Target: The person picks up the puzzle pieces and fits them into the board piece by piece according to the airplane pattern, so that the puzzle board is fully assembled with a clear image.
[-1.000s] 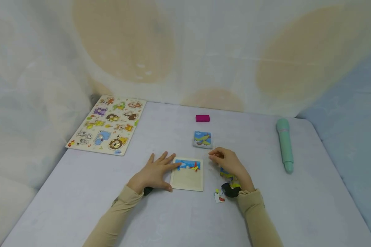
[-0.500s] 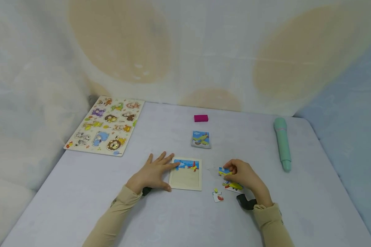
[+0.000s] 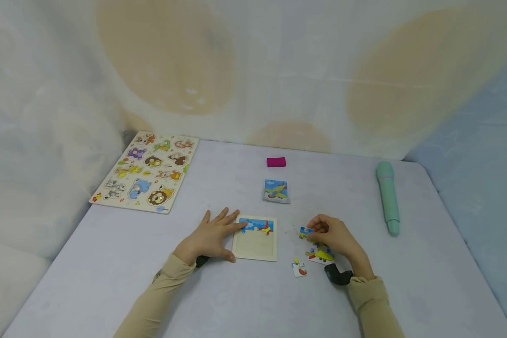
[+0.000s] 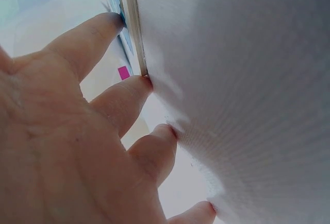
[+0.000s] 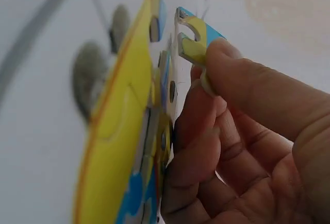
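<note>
My left hand [image 3: 209, 238] lies spread at the left side of a small wooden puzzle tray [image 3: 255, 256], index finger on its blue top row and thumb by its lower left corner. Blue and red-yellow pieces fill the tray's upper strip; bare wood shows below. To the right, my right hand [image 3: 335, 236] pinches a blue and yellow jigsaw piece [image 5: 198, 41] between thumb and fingers. Beneath that hand lie several loose puzzle pieces [image 3: 322, 255] with a yellow plane picture, partly hidden by the fingers. One white piece [image 3: 299, 268] with red and yellow lies apart, nearer the tray.
A square plane picture [image 3: 276, 190] lies behind the tray, with a magenta block [image 3: 276, 162] farther back. At the back left is a large animal puzzle board [image 3: 145, 173]. A mint green microphone-shaped object [image 3: 389, 199] lies on the right.
My right hand has moved from beside the tray rightward to the loose pieces, and now pinches one of them. The left hand stays in place on the tray.
</note>
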The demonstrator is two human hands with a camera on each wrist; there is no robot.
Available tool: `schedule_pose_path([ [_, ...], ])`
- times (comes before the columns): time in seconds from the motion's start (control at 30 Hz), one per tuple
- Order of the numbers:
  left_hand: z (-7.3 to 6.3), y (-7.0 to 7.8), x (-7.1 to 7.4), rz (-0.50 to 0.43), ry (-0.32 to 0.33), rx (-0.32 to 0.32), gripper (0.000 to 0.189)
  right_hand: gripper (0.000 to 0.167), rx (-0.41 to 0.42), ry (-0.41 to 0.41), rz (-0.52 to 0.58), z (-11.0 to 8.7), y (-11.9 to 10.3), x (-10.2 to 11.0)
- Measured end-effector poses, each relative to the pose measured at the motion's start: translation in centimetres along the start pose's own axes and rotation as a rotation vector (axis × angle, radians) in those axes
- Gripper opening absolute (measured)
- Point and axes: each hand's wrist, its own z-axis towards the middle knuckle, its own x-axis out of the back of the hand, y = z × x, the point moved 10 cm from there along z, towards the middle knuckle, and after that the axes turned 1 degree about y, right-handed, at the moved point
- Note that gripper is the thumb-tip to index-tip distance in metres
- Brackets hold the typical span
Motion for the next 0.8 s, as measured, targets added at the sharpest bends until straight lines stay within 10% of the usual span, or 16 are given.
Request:
schedule_pose_path([
  [0.2, 0.0, 0.1, 0.1, 0.000, -0.005, -0.002, 0.095, 0.018, 0.000, -0.034, 0.053, 1.4, -2.3, -1.3],
  [0.53, 0.0, 0.2, 0.3, 0.009, -0.006, -0.001, 0.095, 0.015, 0.049, -0.229, 0.178, 4.0, -8.7, -9.2],
  [0.8, -0.1, 0.1, 0.3, -0.011, -0.007, -0.005, 0.093, 0.011, 0.086, -0.141, 0.066, 4.4, -10.6, -11.9],
])
